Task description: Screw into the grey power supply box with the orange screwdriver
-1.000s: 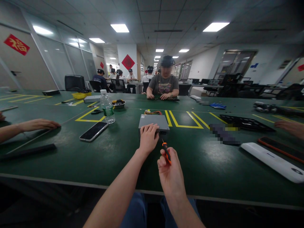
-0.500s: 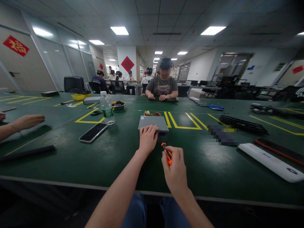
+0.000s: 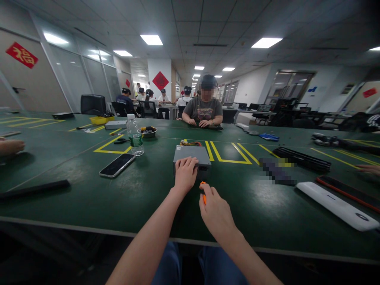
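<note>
Right hand (image 3: 218, 209): closed around the screwdriver (image 3: 204, 198); a second ago its palm side showed, now the back of the hand faces up and covers more of the handle.
Left hand (image 3: 185, 173): laid over the near edge of the grey box, as before; whether it clamps the box, I cannot tell.
Grey box (image 3: 192, 153): on the green table (image 3: 154, 190), in the same place, wires (image 3: 192, 143) at its far side.
Neighbour's hand (image 3: 11, 147): drawn back to the left edge.
Black panel (image 3: 301, 158): flat earlier, now tipped up.
Person opposite (image 3: 204, 106): still seated, both hands low at the table.
</note>
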The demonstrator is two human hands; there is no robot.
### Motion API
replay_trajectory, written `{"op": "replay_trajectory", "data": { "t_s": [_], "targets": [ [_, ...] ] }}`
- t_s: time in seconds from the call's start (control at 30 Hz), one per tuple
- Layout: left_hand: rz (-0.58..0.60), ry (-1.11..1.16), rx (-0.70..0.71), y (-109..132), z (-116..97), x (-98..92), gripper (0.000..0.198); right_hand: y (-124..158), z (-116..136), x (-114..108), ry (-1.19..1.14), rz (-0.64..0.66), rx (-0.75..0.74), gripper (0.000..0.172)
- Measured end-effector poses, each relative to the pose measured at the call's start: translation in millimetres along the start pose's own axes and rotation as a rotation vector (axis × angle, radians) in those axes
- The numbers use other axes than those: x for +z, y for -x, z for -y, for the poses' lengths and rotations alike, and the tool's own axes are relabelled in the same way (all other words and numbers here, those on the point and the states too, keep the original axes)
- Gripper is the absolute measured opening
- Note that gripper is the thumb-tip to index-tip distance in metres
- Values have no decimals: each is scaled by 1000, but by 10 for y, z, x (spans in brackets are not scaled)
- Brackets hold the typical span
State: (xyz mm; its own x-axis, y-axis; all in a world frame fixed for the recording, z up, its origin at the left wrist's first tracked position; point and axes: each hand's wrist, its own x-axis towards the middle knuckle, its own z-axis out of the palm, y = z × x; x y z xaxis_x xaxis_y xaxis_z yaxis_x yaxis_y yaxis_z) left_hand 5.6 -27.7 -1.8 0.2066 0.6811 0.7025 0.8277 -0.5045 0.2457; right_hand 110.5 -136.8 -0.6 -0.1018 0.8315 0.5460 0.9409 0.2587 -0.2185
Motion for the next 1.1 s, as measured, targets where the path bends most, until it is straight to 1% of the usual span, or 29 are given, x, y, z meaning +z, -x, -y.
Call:
{"op": "replay_trajectory", "data": {
  "t_s": [0.1, 0.17, 0.23, 0.27, 0.3, 0.37, 0.47, 0.53, 0.57, 0.63, 0.7, 0.87, 0.97, 1.1],
  "targets": [
    [5, -4, -15, -4, -6, 8, 26, 1, 2, 5, -475, -56, 141, 16],
    [7, -2, -23, -7, -15, 8, 26, 8, 15, 20, -915, -43, 330, 12],
    [11, -1, -24, -10, -22, 6, 26, 15, 49, 41, -1302, -21, 539, 17],
    [13, 0, -22, -11, -23, 5, 26, 16, 73, 51, -1427, -24, 616, 21],
    [14, -1, -20, -11, -23, 5, 26, 13, 98, 56, -1496, -36, 662, 24],
    [16, -6, -18, -10, -19, 6, 25, -2, 146, 53, -1579, -85, 701, 24],
    [9, -15, -17, -7, -10, 12, 25, -37, 169, 18, -1859, -153, 818, 19],
    [2, -14, -13, -6, -7, 13, 25, -52, 141, -3, -2060, -152, 882, 13],
    [0, -12, -10, -5, -8, 12, 25, -55, 117, -7, -2127, -138, 891, 9],
    [3, -13, -8, -4, -12, 7, 25, -53, 63, -5, -2214, -120, 880, 6],
    [8, -18, -12, -3, -18, 3, 25, -46, 21, 4, -2266, -116, 876, 7],
    [-3, -30, -4, 1, -19, 5, 24, -38, 18, -14, -2340, -100, 1018, 6],
    [-5, -37, 6, 2, -14, 12, 24, 1, 26, -41, -2288, -91, 1026, 5],
    [3, -55, 2, -2, -10, 18, 23, 103, -39, -64, -2123, -133, 920, 11]
  ]
}}
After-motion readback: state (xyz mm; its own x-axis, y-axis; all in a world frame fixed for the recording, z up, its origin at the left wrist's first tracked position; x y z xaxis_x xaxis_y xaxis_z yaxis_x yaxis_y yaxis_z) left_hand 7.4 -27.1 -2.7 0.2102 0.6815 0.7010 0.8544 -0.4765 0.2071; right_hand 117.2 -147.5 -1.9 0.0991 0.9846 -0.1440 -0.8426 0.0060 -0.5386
